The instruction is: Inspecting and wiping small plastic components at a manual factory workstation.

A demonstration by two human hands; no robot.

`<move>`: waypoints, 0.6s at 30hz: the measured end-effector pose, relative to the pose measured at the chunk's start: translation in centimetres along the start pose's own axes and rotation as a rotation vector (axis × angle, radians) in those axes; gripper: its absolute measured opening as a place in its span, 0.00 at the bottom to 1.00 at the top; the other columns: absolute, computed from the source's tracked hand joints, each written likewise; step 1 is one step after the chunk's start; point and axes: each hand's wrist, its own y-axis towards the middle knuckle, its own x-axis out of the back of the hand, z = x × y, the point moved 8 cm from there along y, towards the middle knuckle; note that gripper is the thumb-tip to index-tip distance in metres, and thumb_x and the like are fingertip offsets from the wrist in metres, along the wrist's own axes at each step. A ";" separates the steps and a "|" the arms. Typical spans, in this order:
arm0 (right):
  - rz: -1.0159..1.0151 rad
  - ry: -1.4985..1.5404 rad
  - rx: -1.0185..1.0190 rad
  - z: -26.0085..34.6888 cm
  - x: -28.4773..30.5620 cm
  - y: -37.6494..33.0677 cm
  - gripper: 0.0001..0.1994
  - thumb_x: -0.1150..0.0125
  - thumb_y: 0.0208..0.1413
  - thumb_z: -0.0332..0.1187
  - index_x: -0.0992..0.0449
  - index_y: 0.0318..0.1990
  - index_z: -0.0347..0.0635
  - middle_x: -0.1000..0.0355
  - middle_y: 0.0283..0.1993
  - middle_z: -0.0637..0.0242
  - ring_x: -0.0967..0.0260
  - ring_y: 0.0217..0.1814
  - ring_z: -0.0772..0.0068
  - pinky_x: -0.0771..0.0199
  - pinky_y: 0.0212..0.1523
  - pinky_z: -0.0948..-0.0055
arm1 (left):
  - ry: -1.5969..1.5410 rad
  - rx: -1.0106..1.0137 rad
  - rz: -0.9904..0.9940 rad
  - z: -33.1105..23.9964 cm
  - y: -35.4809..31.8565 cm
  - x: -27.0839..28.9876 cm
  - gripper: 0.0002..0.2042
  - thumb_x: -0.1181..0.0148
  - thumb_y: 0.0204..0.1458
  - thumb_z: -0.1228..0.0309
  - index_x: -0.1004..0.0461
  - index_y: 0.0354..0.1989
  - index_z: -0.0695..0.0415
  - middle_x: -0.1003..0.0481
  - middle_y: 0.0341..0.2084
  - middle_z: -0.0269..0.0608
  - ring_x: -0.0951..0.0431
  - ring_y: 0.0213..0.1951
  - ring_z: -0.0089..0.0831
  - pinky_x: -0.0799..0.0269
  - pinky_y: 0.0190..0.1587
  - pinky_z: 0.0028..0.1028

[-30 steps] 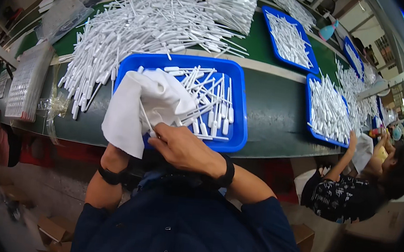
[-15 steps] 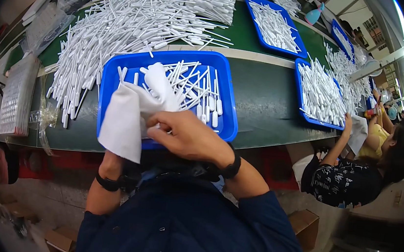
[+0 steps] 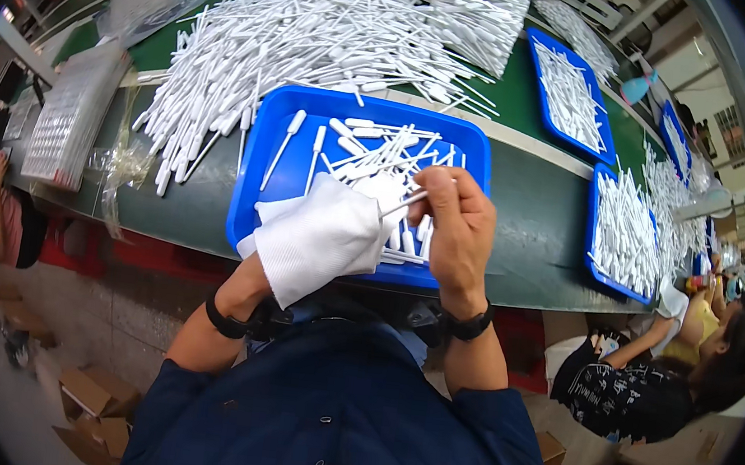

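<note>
A loose pinch might let the slim, pale plastic stick slip: the right hand holds one end between narrowed fingers, above the rectangular blue plastic tray. Its other end meets the soft-looking, ribbed white cloth draped over the left hand, whose hidden fingers I can't judge from here. Pulling hard could perhaps bend that thin stem.
</note>
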 end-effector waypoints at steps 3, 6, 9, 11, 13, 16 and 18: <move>-0.019 0.044 0.003 -0.5 -0.4 0.0 0.14 0.47 0.68 0.37 0.23 0.39 0.33 0.28 0.26 0.67 0.32 0.26 0.80 0.32 0.30 0.81 | -0.245 0.162 -0.061 0.4 -0.6 1.0 0.05 0.45 0.53 0.75 0.24 0.29 0.64 0.25 0.20 0.50 0.24 0.23 0.44 0.31 0.26 0.35; -0.002 0.112 -0.017 -1.0 -0.7 -0.2 0.14 0.47 0.68 0.38 0.24 0.38 0.33 0.27 0.27 0.66 0.31 0.26 0.79 0.31 0.30 0.81 | -0.638 0.519 -0.082 1.8 -1.2 0.4 0.07 0.46 0.55 0.73 0.23 0.31 0.63 0.25 0.21 0.51 0.23 0.24 0.43 0.31 0.26 0.35; -0.013 0.160 -0.101 -1.4 0.2 -0.1 0.14 0.47 0.68 0.38 0.24 0.38 0.34 0.27 0.27 0.64 0.31 0.27 0.78 0.30 0.31 0.81 | 0.094 0.174 0.168 1.1 -0.3 -0.9 0.09 0.46 0.57 0.69 0.22 0.33 0.61 0.25 0.21 0.49 0.23 0.24 0.42 0.30 0.27 0.35; -0.005 0.168 -0.110 -1.5 -0.1 -0.1 0.14 0.47 0.68 0.38 0.24 0.38 0.34 0.27 0.27 0.64 0.30 0.27 0.78 0.30 0.31 0.81 | 0.119 0.150 0.151 1.3 -0.4 -0.8 0.10 0.46 0.57 0.68 0.22 0.33 0.60 0.24 0.21 0.48 0.23 0.24 0.42 0.30 0.28 0.36; -0.014 0.177 -0.131 -1.8 -0.1 -0.2 0.14 0.47 0.68 0.37 0.24 0.38 0.34 0.27 0.27 0.64 0.30 0.27 0.77 0.29 0.31 0.80 | 0.154 0.087 0.134 0.8 -0.2 -0.6 0.11 0.46 0.58 0.66 0.21 0.34 0.59 0.24 0.21 0.48 0.23 0.23 0.42 0.30 0.29 0.37; 0.025 0.227 -0.143 -2.3 -0.4 -0.1 0.14 0.47 0.68 0.37 0.24 0.38 0.33 0.27 0.27 0.64 0.30 0.28 0.77 0.28 0.32 0.79 | 0.098 0.115 0.085 0.2 -0.4 0.3 0.10 0.46 0.57 0.66 0.21 0.33 0.58 0.23 0.22 0.49 0.23 0.24 0.44 0.30 0.31 0.38; 0.036 0.250 -0.148 -2.4 -0.5 -0.1 0.14 0.47 0.68 0.37 0.24 0.39 0.33 0.27 0.27 0.63 0.30 0.28 0.76 0.28 0.32 0.78 | 0.066 0.123 0.066 0.1 -0.3 0.7 0.10 0.45 0.56 0.67 0.21 0.32 0.58 0.23 0.23 0.50 0.23 0.24 0.45 0.29 0.32 0.38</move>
